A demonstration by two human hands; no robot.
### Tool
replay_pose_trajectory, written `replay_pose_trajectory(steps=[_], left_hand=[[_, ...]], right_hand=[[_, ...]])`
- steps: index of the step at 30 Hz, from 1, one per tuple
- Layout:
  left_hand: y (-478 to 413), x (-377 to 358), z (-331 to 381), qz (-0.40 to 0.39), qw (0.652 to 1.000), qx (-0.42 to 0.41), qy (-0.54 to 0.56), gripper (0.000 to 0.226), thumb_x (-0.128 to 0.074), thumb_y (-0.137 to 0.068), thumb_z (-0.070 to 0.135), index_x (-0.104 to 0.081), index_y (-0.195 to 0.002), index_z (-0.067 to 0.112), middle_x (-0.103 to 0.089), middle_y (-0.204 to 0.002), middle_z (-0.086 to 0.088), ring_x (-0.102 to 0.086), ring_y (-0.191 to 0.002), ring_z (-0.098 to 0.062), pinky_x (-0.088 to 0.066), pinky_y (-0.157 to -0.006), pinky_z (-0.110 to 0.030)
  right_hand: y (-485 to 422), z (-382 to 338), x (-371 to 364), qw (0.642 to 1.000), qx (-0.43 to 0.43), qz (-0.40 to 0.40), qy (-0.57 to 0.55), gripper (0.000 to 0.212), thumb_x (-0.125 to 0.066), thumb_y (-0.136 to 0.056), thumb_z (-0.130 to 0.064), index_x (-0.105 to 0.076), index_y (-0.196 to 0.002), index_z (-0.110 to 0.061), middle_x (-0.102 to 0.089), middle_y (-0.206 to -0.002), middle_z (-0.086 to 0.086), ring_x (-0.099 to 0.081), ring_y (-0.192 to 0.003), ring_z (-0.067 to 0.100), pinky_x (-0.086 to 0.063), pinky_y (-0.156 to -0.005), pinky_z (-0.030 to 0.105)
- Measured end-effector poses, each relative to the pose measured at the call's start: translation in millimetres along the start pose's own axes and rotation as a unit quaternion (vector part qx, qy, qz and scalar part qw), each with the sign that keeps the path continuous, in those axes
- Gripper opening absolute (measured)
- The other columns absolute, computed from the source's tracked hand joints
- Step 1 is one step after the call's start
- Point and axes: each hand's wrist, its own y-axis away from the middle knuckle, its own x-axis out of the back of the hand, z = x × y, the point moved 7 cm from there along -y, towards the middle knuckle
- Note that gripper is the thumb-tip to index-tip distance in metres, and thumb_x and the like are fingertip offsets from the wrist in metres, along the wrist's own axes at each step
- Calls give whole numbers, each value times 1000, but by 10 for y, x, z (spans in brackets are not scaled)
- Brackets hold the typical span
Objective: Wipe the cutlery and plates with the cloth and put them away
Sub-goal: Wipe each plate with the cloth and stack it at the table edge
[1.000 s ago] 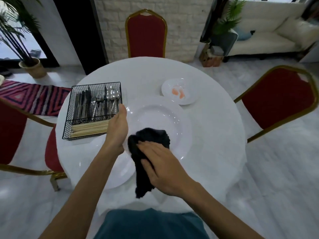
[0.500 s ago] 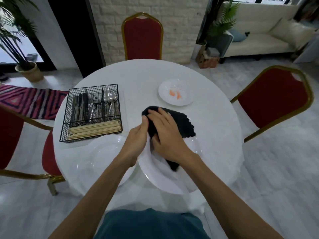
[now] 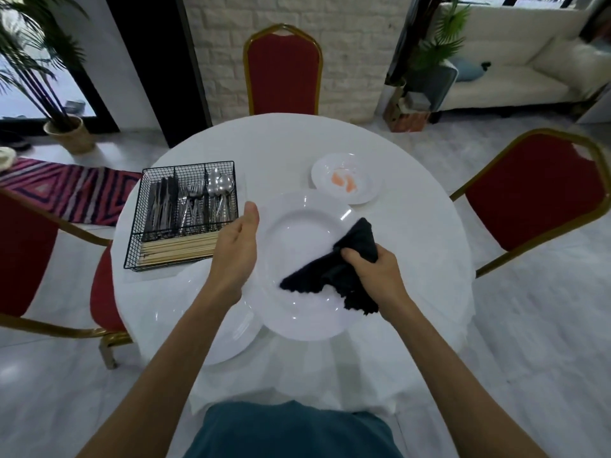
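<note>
My left grip (image 3: 236, 249) holds the large plate (image 3: 297, 233) by its left rim, thumb lying along the top of the rim and the fingers hidden beneath it. My right grip (image 3: 377, 276) is curled tight round a black cloth (image 3: 330, 272), which is bunched in the fist and pressed onto the right side of the plate, its loose end trailing across the bowl toward the middle. The large plate sits in front of me over the white surface (image 3: 281, 143), and its near left edge overlaps a second plate (image 3: 228, 335) lying flat there. I cannot tell whether the large plate is lifted or resting. Beyond it to the right stands a small plate (image 3: 363, 190) with orange smears (image 3: 344, 181). To the left is a wire basket (image 3: 185, 213) holding knives, forks, spoons and chopsticks.
</note>
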Motion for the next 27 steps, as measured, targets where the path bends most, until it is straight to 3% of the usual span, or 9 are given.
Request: replay_pose_trajectory(steps=[3, 6, 10, 14, 17, 19, 21, 24, 27], left_hand=[[-41, 2, -79, -100, 992, 72, -27, 43, -39, -106, 47, -63, -132, 22, -65, -135, 4, -60, -118, -10, -44, -104, -35], [-78, -71, -23, -210, 965, 137, -80, 43, -45, -103, 49, -72, -119, 20, -76, -117, -4, -70, -111, -25, -51, -101, -43], [11, -538, 233, -302, 930, 66, -199, 48, -43, -102, 55, -73, -120, 23, -76, -114, 8, -70, -106, -7, -52, -99, -31], [-83, -500, 440, -214, 944, -59, -244, 54, -40, -102, 56, -75, -101, 15, -77, -100, -2, -69, -87, -8, -54, -91, -39], [-131, -312, 487, -110, 985, -74, -114, 47, -40, -105, 51, -73, -97, 19, -76, -96, 0, -72, -87, -10, -55, -87, -33], [-88, -236, 451, 18, 998, -63, -4, 39, -38, -107, 46, -69, -111, 24, -68, -101, 16, -60, -88, 13, -43, -92, -18], [-37, -235, 282, 101, 992, -14, 80, 50, -35, -106, 50, -53, -143, 22, -57, -136, 17, -48, -119, 10, -28, -105, -21], [-64, -289, -79, 63, 984, 86, 146, 63, -40, -97, 62, -46, -149, 28, -51, -150, 9, -46, -138, -14, -29, -119, -42], [-220, -164, -110, -47, 982, 134, 121, 45, -43, -104, 47, -62, -131, 16, -73, -114, 0, -69, -103, -17, -52, -95, -40]], right_hand=[[3, -34, 105, 999, 1, -33, 29, 27, -82, -83, -32, -71, -100, -15, -79, -89, 1, -77, -85, 21, -64, -75, 37], [10, -272, 139, 986, 52, -112, 111, 33, -87, -76, -34, -70, -97, -15, -78, -87, -1, -76, -80, 17, -63, -75, 36], [82, -748, -50, 936, 172, -119, 285, 43, -88, -69, -38, -48, -67, -23, -52, -59, -11, -50, -54, 4, -39, -52, 20], [71, -787, 133, 953, 178, -16, 244, 49, -87, -69, -46, -49, -72, -15, -56, -65, -3, -52, -59, 10, -42, -55, 26], [47, -405, 248, 991, 85, 77, 66, 46, -84, -71, -50, -63, -86, -11, -73, -80, 3, -70, -74, 18, -61, -72, 43], [97, -101, 108, 987, -14, 114, -116, 40, -83, -73, -48, -69, -93, -16, -77, -89, 9, -75, -79, 29, -63, -66, 49], [140, 98, -96, 960, -88, 118, -237, 32, -81, -80, -41, -70, -97, -17, -77, -94, 17, -75, -80, 39, -57, -50, 37], [114, 150, -81, 956, -96, 119, -252, 25, -80, -82, -31, -68, -98, -16, -76, -97, 20, -74, -83, 45, -57, -51, 40], [49, -4, 225, 980, -43, 102, -163, 23, -80, -82, -19, -68, -101, -12, -76, -95, 20, -73, -87, 45, -62, -64, 57]])
